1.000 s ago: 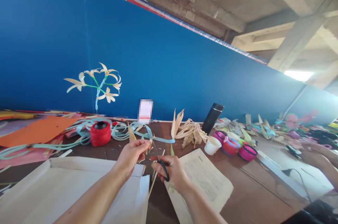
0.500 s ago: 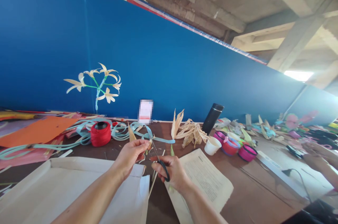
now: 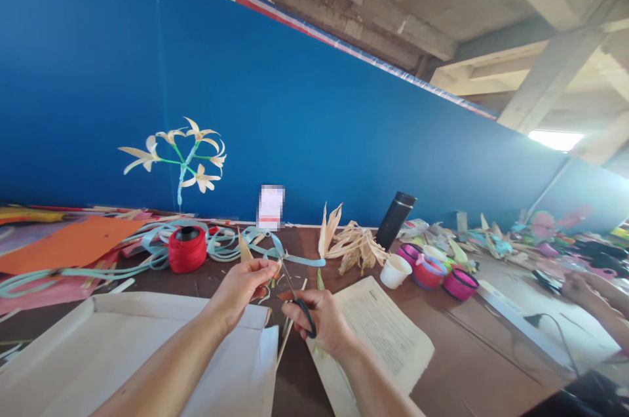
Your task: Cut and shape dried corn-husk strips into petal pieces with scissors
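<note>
My right hand (image 3: 322, 320) grips a pair of scissors (image 3: 305, 317) by its black handles, with the blades pointing up and away toward my left fingertips. Finger and thumb of my left hand (image 3: 248, 286) pinch a small pale piece (image 3: 278, 267), perhaps corn husk, right beside the scissor tips; most of it is hidden by the fingers. A pointed tan husk piece (image 3: 244, 248) shows just behind my left hand. Past the blades, light blue ribbon (image 3: 307, 261) lies on the table. Dried corn husks (image 3: 354, 246) are heaped beyond my right hand.
A white box lid (image 3: 132, 338) lies under my left forearm, a printed sheet (image 3: 386, 328) by my right. Around stand a red twine spool (image 3: 187, 250), white cup (image 3: 396, 271), black bottle (image 3: 396, 220) and husk flower stem (image 3: 181, 181). Another person's hands (image 3: 584, 289) are far right.
My hands and the scissors stay almost in place, with only a slight shift at the fingertips. The other person's hands at the right have moved a little.
</note>
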